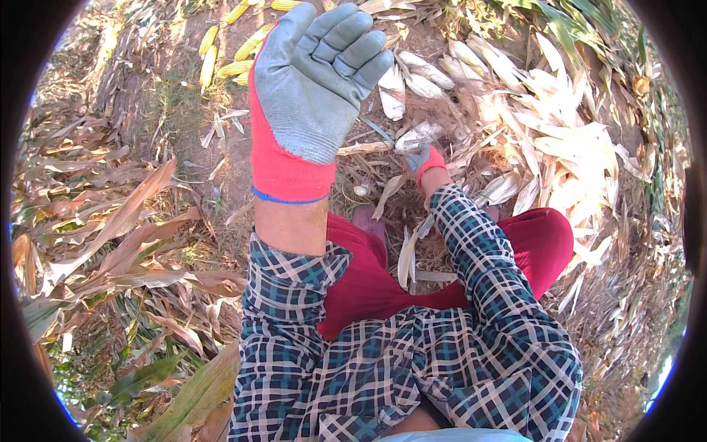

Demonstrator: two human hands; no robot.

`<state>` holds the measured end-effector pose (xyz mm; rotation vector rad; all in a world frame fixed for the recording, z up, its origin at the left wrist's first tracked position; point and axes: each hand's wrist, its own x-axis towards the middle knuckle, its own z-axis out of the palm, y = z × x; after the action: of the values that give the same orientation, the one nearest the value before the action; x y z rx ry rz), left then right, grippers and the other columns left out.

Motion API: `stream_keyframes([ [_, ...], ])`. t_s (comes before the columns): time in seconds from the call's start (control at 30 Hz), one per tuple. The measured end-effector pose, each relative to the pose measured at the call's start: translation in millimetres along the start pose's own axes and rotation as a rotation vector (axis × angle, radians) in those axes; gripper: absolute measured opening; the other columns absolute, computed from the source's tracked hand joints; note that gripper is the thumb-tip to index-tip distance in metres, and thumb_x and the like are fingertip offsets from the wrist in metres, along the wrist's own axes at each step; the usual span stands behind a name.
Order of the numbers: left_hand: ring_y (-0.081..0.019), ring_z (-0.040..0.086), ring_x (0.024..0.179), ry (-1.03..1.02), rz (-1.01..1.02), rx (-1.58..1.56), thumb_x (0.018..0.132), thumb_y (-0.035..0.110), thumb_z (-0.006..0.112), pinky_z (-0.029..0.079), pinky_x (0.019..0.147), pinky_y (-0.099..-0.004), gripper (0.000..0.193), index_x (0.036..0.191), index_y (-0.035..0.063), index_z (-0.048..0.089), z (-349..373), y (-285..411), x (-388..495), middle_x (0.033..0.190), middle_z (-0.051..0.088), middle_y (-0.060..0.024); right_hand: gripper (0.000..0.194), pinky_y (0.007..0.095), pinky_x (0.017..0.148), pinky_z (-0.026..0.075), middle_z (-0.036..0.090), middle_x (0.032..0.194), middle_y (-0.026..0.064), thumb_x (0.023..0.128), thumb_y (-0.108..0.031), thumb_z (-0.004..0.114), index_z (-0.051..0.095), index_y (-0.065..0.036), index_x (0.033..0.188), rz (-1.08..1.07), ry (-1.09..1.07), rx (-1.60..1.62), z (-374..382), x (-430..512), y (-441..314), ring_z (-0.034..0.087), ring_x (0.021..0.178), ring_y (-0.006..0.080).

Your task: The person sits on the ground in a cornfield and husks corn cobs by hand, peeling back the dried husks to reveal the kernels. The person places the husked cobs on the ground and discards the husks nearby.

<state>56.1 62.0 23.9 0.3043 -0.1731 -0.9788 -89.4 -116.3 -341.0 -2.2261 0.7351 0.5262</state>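
My left hand [320,91], in a grey-coated red work glove, is raised close to the camera. Its palm faces up, the fingers are loosely curled, and nothing lies in it. Lower and further off, my right hand [425,160] in a matching glove is closed at the near end of an ear of corn in its pale husk [418,136]; the fingertips are partly hidden. Just beyond it lie more unhusked ears [422,74] on the ground. Bare yellow corn cobs [235,69] lie past my left hand, which covers part of that group.
Loose dry husks [574,143] are heaped on the right. Dry corn leaves [116,232] and stalks cover the ground on the left, with green leaves [574,16] at the far right. A dry stalk piece [364,148] lies between my hands. My knees [538,248] are bent in front.
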Motion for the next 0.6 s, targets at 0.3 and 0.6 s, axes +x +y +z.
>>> stream_keyframes([
  [0.3,-0.0321,0.06,0.109,-0.098,0.058,0.043,0.102,0.038,0.035,0.042,0.101,-0.0463,0.066,0.146,-0.0092,0.024,5,-17,-12,0.127,0.059,-0.0206,0.024,0.0395,0.085,0.053,0.068,0.116,0.0102,0.093,-0.027,0.053,0.07,-0.016,0.108,0.18,0.11,-0.36,16,78,1,0.066,0.106,0.0266],
  [0.6,-0.0215,0.053,0.089,0.107,0.044,0.123,0.102,0.039,0.037,0.044,0.089,-0.0401,0.066,0.146,-0.0093,0.026,14,-29,-2,0.119,0.061,-0.0135,0.054,0.0387,0.084,0.05,0.067,0.112,0.0178,0.083,-0.047,0.063,0.068,0.0,0.109,0.554,0.232,0.621,38,101,40,0.066,0.102,0.0283],
])
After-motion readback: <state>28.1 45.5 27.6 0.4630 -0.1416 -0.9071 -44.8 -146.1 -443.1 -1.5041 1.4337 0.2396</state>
